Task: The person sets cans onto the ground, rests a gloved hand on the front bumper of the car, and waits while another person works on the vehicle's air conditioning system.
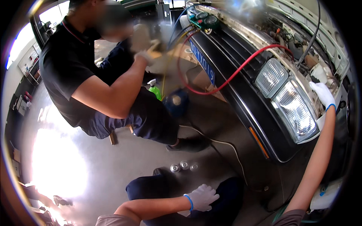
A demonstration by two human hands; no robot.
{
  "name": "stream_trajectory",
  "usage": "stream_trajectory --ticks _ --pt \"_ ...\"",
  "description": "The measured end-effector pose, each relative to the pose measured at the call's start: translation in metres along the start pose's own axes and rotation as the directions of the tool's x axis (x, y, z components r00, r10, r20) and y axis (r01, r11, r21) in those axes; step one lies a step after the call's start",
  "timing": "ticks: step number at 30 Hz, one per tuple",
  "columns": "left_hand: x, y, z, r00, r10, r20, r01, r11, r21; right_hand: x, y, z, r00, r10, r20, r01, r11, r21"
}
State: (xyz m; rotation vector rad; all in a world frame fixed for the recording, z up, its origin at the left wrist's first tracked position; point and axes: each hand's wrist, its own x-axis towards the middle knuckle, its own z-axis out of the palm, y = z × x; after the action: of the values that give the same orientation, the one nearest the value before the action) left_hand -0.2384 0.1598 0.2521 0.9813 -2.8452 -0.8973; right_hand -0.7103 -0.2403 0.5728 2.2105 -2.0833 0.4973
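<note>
Both the left hand [202, 197] and the right hand [322, 94] are covered by white knitted cloth gloves, matt, with blue cuffs. The headlight [292, 109] is faced with clear ribbed glass or plastic, glossy, and the bumper [245, 113] below it is finished in shiny black. The red hose [233, 75] looks like smooth rubber. Three small cans [184, 166] show bright bare metal tops. The floor [94, 165] is seen as smooth, polished concrete, strongly reflective

White gloves [203, 196], blue cuffs; red hose [241, 67]; green spray bottle [154, 91]; possibly blue canister [176, 102].
</note>
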Motion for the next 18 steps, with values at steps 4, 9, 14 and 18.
stream_trajectory --ticks 4,9,14,18 --pt "0.005 -0.004 0.005 1.0 -0.005 0.005 0.005 1.0 -0.003 0.0 -0.005 0.006 1.0 -0.006 0.007 0.006 1.0 0.03" --pt "0.0 -0.005 0.014 0.996 0.011 -0.088 -0.017 0.997 -0.069 -0.007 -0.022 -0.001 0.998 0.049 0.041 -0.047 0.998 -0.04" --pt "-0.006 -0.005 0.015 0.997 -0.003 -0.083 -0.003 0.997 -0.071 -0.011 -0.024 0.0 0.999 0.042 0.015 -0.042 0.999 -0.011" --pt "-0.012 -0.004 0.01 0.996 -0.009 -0.088 0.002 0.997 -0.074 -0.012 -0.029 0.001 0.999 0.035 -0.01 -0.035 0.999 0.038"
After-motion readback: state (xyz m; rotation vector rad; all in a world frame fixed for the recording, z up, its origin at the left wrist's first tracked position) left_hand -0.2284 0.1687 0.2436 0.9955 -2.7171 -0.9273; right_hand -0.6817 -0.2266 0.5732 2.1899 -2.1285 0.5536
